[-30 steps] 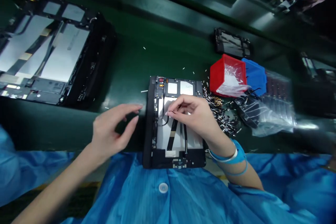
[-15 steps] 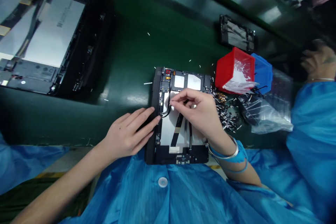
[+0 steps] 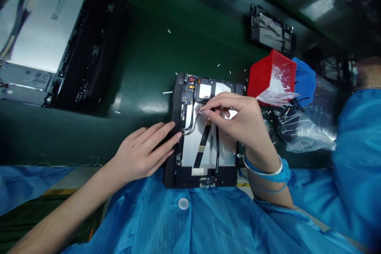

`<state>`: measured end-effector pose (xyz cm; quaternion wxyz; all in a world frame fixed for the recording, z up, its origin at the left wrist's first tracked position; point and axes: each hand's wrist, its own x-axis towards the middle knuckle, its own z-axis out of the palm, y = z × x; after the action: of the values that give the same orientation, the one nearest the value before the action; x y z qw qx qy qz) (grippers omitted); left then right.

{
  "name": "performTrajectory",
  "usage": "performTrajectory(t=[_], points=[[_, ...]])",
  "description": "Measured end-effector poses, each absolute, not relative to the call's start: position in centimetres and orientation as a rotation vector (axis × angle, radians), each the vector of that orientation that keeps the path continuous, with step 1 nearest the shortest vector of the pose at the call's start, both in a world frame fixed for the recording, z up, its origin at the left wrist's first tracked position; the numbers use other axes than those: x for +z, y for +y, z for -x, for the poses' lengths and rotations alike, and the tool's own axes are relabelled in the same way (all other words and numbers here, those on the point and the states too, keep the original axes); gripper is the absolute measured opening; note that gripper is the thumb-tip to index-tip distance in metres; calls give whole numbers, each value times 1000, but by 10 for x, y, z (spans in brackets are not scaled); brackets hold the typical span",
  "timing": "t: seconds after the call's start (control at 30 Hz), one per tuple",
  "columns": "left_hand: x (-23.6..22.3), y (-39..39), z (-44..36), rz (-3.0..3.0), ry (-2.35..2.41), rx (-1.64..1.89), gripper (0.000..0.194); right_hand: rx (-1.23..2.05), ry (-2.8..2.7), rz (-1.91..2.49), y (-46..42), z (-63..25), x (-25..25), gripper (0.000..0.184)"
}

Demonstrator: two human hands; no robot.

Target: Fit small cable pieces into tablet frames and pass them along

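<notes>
An opened tablet (image 3: 190,180), its inside facing up, lies on the bench edge in front of me. My left hand (image 3: 145,152) rests with spread fingers on the tablet's left side, fingertips by the small boards there. Over the middle of the tablet, my right hand (image 3: 235,117) pinches the end of a thin cable (image 3: 195,121) between thumb and forefinger. The cable curves from near my left fingertips up to that pinch. Beside it a second dark cable (image 3: 194,107) runs down from the upper board. A black ribbon cable (image 3: 203,141) crosses the silver battery (image 3: 190,151).
Stacked opened tablets (image 3: 44,47) stand at the left. A red bin (image 3: 260,77) with white strips, a blue bin (image 3: 306,81) and clear plastic bags (image 3: 312,127) sit to the right. Another opened tablet (image 3: 270,31) lies behind them. A co-worker's blue sleeve (image 3: 360,147) is at far right.
My right hand has moved a little right and up, drawing the thin cable away from the darker one. My left hand has stayed in place. The view has shifted slightly.
</notes>
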<state>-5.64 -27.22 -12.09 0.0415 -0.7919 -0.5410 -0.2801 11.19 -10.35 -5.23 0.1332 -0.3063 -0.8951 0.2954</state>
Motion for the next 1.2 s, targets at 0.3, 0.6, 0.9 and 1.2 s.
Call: performTrajectory(t=[0.3, 0.6, 0.9, 1.2], points=[[-123, -274, 55, 2403, -1652, -863, 28, -431, -2292, 1359, -69, -159, -42, 9], [-114, -270, 50, 2416, -1696, -825, 26, 973, -2513, 1045, -89, -111, -51, 16], [-120, -267, 51, 2514, -1666, -755, 41, 1241, -2522, 962, -85, -97, -59, 8], [-116, -256, 60, 2722, -1516, -711, 38, 1191, -2505, 1008, -89, -96, -61, 7]])
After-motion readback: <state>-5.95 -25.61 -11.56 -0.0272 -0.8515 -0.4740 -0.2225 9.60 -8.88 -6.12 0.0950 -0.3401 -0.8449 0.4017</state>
